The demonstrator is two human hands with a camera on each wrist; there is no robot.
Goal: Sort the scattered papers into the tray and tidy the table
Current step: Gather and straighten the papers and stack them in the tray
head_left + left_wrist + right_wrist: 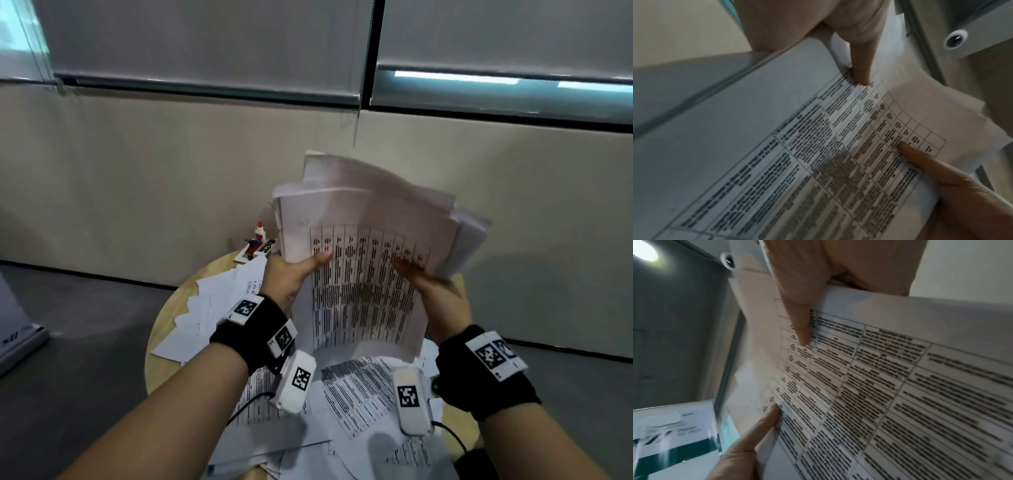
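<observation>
Loose sheets (212, 308) cover the round bench (164, 329) from nine through six o'clock; a glue bottle (260, 232) and small clutter (255, 251) stand at twelve; bare wood shows along the nine o'clock rim.

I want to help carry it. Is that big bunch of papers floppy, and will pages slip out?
Probably floppy: the stack of papers bows between the left hand and right hand. Pages may slip, since the top edges are fanned unevenly. Likely light, yet both hands hold it.
</observation>
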